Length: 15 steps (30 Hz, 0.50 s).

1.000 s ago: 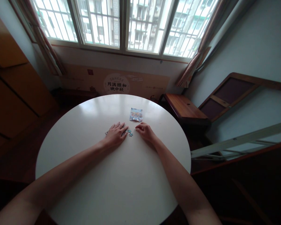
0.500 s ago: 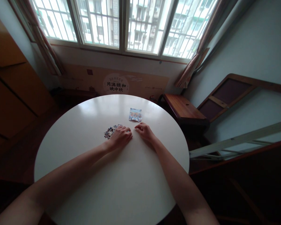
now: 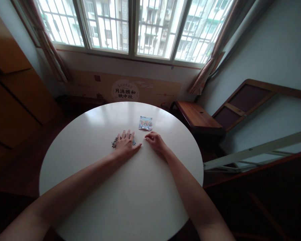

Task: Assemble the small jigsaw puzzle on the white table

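Observation:
My left hand (image 3: 124, 142) lies spread and palm down over a pile of small dark and coloured pieces (image 3: 114, 143), which look like tiny jigsaw pieces. Some pieces show at the left of the hand and between its fingers; its palm hides the others. To its right, my right hand (image 3: 154, 140) rests on the table with the fingertips pinched together. Whatever may be between those fingertips is too small to make out. Just beyond the right hand lies a small square packet or card (image 3: 145, 123) with a blue and orange picture.
A round white table (image 3: 130, 194) bears everything. Behind it stand a printed yellowish board (image 3: 150, 92) and a barred window (image 3: 153, 30). A wooden bench (image 3: 197, 115) is close to the table's right far edge, and orange cabinets (image 3: 17, 110) are at the left.
My left hand has shifted slightly left, and its curled fingers have spread out over the pile. The right hand stays pinched in nearly the same place.

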Motion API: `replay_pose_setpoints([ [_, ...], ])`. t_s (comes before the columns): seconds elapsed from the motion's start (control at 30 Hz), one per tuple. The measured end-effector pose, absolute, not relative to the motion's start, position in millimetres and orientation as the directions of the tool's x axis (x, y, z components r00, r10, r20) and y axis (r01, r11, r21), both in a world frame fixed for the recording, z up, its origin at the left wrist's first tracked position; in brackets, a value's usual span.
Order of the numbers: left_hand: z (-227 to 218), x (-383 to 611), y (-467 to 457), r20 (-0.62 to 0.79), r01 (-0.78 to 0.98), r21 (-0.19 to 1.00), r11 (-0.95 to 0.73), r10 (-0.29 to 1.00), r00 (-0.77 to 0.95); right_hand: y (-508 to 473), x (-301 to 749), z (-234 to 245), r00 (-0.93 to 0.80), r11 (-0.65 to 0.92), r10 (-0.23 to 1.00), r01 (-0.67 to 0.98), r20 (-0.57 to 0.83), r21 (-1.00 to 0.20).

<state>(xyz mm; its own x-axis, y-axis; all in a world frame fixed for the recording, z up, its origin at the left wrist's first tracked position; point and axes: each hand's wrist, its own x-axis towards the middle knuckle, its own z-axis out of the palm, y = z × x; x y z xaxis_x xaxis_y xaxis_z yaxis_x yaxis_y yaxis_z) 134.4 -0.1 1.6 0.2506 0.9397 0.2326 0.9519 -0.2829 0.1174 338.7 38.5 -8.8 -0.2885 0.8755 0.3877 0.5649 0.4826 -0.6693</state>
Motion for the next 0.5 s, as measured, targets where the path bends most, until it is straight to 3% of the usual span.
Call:
replay_pose_setpoints([
  [0.5,2.7,118.9,13.9,0.315,0.893,0.083,-0.441,0.862,0.397,35.9,338.2,-5.6,-0.286,0.467,0.884,0.567,0.370,-0.679],
])
